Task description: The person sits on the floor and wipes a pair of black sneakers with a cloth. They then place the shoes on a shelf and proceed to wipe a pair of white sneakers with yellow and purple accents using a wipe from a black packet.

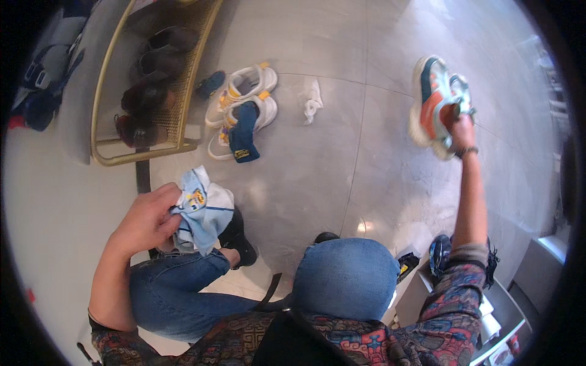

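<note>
My left hand (149, 219) grips a crumpled light blue and white cloth (206, 215) with a printed figure, above my bent knee. Out at the upper right, my right hand (461, 126) is closed on a pair of orange, white and teal sneakers (432, 105), near or over the tiled floor. A pair of white and yellow children's sneakers (249, 84) stands on the floor between my hands, with a dark teal sock (245, 132) draped over the nearer shoe. Another dark teal sock (212, 84) lies beside them. A crumpled white tissue (313, 103) lies to their right.
A gold metal shoe rack (185, 91) holding dark shoes stands at the left. Dark blue items (43, 96) are at the far left. At the lower right, dark sneakers (440, 254) sit by an open drawer or bin (515, 306) with white items inside.
</note>
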### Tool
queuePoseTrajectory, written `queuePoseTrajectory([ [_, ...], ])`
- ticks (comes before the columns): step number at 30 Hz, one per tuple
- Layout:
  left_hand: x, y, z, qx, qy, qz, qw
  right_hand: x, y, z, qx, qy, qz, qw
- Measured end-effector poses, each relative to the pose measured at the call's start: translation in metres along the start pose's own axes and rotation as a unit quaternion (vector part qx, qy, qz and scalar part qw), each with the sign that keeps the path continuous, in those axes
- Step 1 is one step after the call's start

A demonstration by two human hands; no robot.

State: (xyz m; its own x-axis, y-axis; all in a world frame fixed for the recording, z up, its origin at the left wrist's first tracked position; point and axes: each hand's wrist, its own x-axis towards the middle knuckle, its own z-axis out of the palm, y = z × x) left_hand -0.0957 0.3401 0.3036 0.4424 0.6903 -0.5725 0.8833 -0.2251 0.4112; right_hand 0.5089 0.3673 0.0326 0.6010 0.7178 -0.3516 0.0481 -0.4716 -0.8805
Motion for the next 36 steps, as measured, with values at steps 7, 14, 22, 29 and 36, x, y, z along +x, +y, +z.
queuePoseTrajectory([
  [7, -0.005, -0.007, 0.008, -0.022, -0.016, -0.021, 0.999, 0.127, -0.096, 0.006, -0.575, 0.111, -0.181, 0.790],
  [14, -0.014, -0.023, 0.013, -0.012, -0.039, -0.021, 0.999, -0.011, -0.069, 0.217, -0.362, -0.113, -0.536, 0.754],
  [22, -0.018, -0.030, 0.019, -0.006, -0.070, -0.023, 0.997, -0.150, -0.074, 0.386, -0.322, -0.285, -0.605, 0.670],
  [29, -0.026, -0.037, 0.024, -0.018, -0.075, -0.008, 0.997, -0.141, -0.068, 0.457, -0.560, -0.363, -0.538, 0.514],
  [36, -0.030, -0.045, 0.024, -0.035, -0.082, 0.010, 0.996, -0.163, -0.054, 0.452, -0.552, -0.366, -0.447, 0.601],
])
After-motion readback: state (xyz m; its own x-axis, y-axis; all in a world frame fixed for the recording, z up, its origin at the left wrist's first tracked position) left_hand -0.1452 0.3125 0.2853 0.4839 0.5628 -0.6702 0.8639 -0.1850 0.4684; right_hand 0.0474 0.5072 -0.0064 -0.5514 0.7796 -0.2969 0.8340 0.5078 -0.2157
